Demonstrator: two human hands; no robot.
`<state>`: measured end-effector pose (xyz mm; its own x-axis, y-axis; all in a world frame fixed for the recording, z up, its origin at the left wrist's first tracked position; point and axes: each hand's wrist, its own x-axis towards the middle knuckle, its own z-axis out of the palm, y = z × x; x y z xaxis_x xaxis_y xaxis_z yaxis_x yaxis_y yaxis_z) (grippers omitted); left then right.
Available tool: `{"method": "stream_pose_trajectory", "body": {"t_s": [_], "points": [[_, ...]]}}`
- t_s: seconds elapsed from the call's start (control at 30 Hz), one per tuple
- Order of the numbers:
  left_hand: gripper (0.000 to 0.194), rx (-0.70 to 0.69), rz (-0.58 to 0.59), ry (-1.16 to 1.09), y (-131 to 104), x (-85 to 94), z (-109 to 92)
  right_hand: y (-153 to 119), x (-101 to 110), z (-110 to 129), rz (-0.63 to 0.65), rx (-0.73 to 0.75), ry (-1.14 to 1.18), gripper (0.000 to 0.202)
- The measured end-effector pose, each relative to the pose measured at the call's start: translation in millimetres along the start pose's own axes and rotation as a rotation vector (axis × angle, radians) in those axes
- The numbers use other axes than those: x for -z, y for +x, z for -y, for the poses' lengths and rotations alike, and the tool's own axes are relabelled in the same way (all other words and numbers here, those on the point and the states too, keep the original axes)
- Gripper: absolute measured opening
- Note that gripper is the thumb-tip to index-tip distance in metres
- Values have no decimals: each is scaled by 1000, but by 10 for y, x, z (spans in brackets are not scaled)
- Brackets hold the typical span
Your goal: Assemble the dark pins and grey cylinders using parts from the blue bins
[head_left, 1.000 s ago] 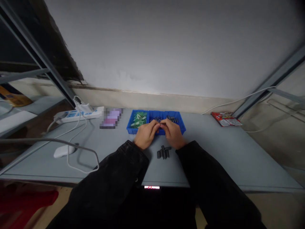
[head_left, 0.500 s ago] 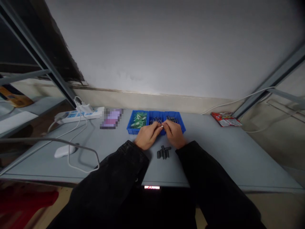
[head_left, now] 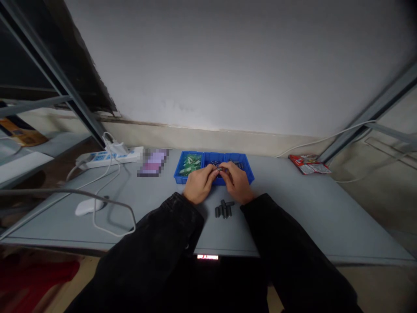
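Two hands were held together at the near edge of the blue tray point(head_left: 248, 170), the left hand point(head_left: 199, 185) and right hand point(head_left: 236, 184) pinched shut on a small dark part point(head_left: 220, 169) between their fingertips; half a second earlier a pale glint had shown there, now hidden. Left of them a white mouse point(head_left: 86, 207), power strip point(head_left: 107, 158) and cables were laid, dark cylinders point(head_left: 223, 209) by the wrists, and a red packet point(head_left: 309, 163) toward the far right corner of the table point(head_left: 309, 208).

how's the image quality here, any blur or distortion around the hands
Head view: dim, even light with dark corners; wide-angle bending of the shelf posts; a pixelated purple patch left of the blue plastic tray; the hands, left and right, look small and soft.
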<state>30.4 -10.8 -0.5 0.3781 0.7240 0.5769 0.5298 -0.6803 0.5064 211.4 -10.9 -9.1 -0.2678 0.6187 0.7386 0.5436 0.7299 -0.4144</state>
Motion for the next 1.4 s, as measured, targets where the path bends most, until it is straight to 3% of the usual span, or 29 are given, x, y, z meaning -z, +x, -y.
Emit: {"method": "stream_pose_trajectory", "body": {"t_s": [0.57, 1.17, 1.3, 1.4], "points": [[30, -39, 14, -92, 15, 9, -6, 20, 22, -5, 29, -55, -49, 31], [22, -72, -20, -92, 13, -18, 25, 14, 57, 17, 1, -68, -31, 25], [23, -73, -16, -77, 14, -20, 11, 13, 83, 24, -47, -108, -34, 24], [21, -107, 30, -91, 15, -12, -18, 30, 124, -17, -165, -182, -34, 24]]}}
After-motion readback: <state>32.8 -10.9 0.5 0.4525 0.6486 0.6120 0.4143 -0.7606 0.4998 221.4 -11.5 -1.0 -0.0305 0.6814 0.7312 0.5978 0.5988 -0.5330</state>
